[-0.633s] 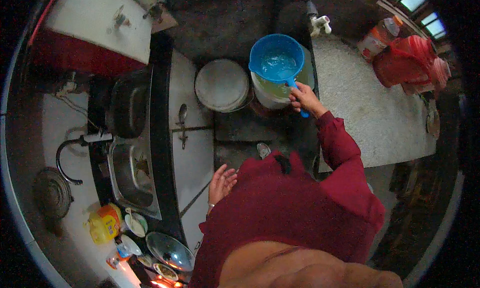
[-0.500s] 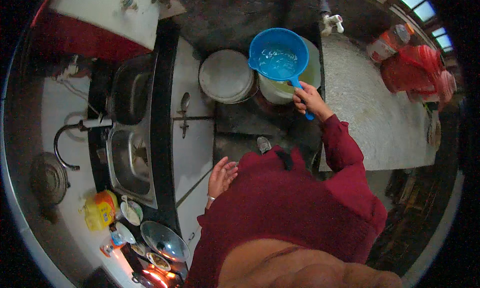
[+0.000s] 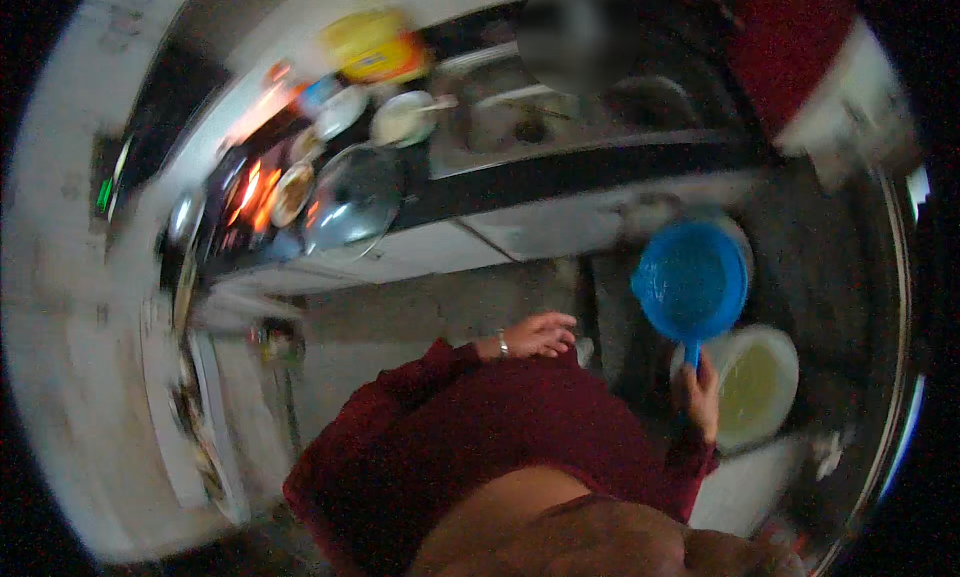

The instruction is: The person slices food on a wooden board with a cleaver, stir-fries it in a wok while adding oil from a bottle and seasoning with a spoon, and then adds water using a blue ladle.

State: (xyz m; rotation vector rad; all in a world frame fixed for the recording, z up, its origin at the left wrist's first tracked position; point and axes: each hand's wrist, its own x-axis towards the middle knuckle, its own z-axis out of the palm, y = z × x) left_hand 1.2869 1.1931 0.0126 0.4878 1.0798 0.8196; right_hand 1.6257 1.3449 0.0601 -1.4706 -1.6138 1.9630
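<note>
My right hand (image 3: 698,395) grips the handle of a blue water scoop (image 3: 690,280) and holds it up beside a white bucket (image 3: 757,385) of pale liquid on the floor. My left hand (image 3: 540,334) hangs free in front of my dark red sleeve, fingers loosely apart, holding nothing. The picture is blurred by head motion.
A counter runs across the top with a steel sink (image 3: 530,117), a glass pot lid (image 3: 352,207), small bowls (image 3: 400,119) and a yellow packet (image 3: 372,45). Flames (image 3: 252,192) glow on a stove at the left. A red and white object (image 3: 810,67) sits at the upper right.
The view has swung round sharply: the counter and sink went from the left side to the top. The scoop stays in my right hand, now beside the bucket rather than above it.
</note>
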